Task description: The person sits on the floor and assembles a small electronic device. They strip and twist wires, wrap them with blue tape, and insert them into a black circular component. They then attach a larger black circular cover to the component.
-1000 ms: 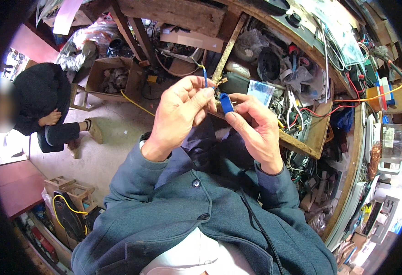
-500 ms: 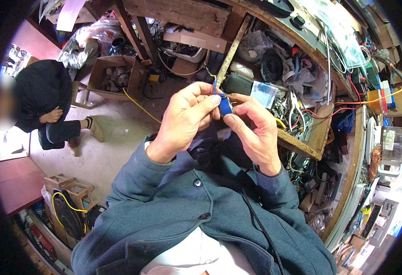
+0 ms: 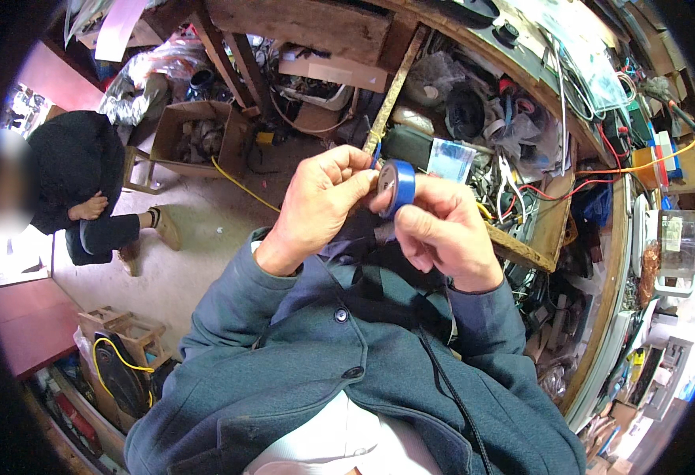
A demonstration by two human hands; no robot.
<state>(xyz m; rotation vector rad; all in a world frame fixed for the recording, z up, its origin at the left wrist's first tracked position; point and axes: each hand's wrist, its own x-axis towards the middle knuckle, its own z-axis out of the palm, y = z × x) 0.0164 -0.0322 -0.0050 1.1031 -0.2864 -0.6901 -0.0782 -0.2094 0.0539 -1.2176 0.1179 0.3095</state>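
Note:
In front of my chest, my left hand (image 3: pixel 314 210) is closed in a pinch on a thin wire. A short blue stretch of the wire (image 3: pixel 377 152) stands up past the fingertips, with a yellowish part above it. My right hand (image 3: pixel 460 236) holds a roll of blue electrical tape (image 3: pixel 405 187) by its ring, a finger reaching into the core and the thumb below. The roll is turned with its side toward my left hand and almost touches those fingertips. Whether a tape strip runs from roll to wire is hidden by the fingers.
To the right is a wooden-edged drawer (image 3: pixel 522 252) crammed with cables, pliers (image 3: pixel 514 180) and parts, under a cluttered workbench (image 3: pixel 553 87). A cardboard box (image 3: pixel 161 141) stands ahead on the floor. A seated person in dark clothes (image 3: pixel 86 170) is at the left. A yellow cable (image 3: pixel 244 184) crosses the floor.
My right hand has turned and moved slightly right and down, and the tape roll now shows its full ring instead of being mostly covered. My left hand keeps its pinch almost in place.

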